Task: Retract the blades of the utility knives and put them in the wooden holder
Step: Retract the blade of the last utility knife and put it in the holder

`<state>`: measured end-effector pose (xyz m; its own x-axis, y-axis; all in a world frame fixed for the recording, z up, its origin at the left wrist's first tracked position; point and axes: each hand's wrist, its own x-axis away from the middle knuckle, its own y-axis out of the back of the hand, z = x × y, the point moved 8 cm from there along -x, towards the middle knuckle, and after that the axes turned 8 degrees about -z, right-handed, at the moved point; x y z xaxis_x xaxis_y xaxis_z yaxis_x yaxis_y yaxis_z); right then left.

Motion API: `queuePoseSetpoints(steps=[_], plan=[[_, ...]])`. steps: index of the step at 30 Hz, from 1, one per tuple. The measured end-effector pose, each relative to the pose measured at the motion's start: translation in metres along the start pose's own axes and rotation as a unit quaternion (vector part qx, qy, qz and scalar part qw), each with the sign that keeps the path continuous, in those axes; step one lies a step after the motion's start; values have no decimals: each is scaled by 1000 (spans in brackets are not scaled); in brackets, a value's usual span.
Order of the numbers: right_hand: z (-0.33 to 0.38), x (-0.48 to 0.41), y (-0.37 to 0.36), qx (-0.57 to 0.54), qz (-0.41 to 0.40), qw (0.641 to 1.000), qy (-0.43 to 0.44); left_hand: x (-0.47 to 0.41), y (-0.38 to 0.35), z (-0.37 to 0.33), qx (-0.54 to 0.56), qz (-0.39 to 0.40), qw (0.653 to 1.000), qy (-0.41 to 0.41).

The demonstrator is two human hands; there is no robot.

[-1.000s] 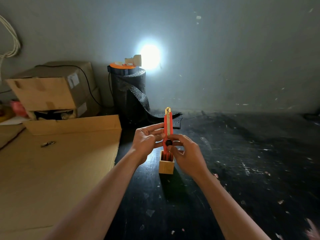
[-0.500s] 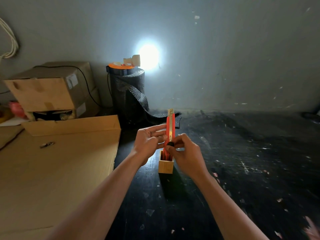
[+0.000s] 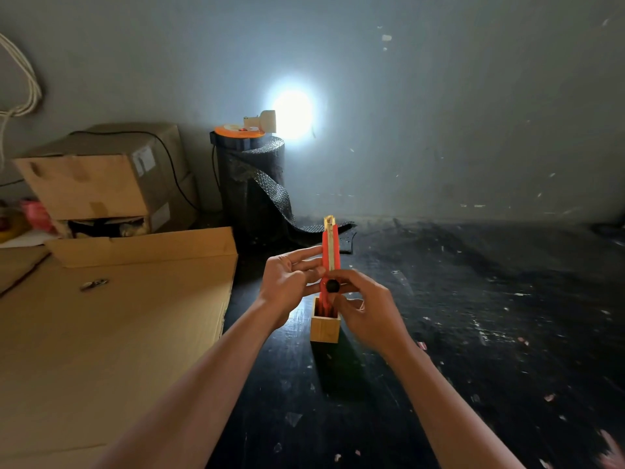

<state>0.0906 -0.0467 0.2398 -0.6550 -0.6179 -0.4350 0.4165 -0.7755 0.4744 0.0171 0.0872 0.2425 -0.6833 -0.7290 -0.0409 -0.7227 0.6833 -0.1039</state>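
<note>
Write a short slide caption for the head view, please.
Both hands hold an orange utility knife upright over a wooden holder.

there is a single view, from a wide-angle camera on the person's head, looking forward and down along both bare forearms toward the grey wall [image 3: 439,113] at the back. it sits close over the dark counter [image 3: 490,316], with the left hand [image 3: 287,282] and right hand [image 3: 368,316] near the middle of the frame and the wooden holder [image 3: 324,328] just below them. the wide lens also takes in flat cardboard [image 3: 118,333] at left and a bright lamp [image 3: 292,113] by the wall.
</note>
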Motion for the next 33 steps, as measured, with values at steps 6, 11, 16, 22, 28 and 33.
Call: queuePoseSetpoints(steps=[6,11,16,22,28,33], plan=[[-5,1,-4,-4,-1,1000,-10,-1,1,6,-8,-4,1000,-1],[-18,1,-12,-12,-2,1000,-23,-2,0,16,-8,10,1000,9],[-32,-10,-16,-34,-7,998,-50,-9,5,33,15,10,999,31],[-45,-38,-14,-45,-49,996,-63,-19,-1,61,28,37,998,46],[-75,-58,-27,-34,-51,996,-65,-44,5,98,-16,-5,999,48],[-107,-75,-37,-38,-62,994,-85,-71,28,147,-202,-38,978,36]])
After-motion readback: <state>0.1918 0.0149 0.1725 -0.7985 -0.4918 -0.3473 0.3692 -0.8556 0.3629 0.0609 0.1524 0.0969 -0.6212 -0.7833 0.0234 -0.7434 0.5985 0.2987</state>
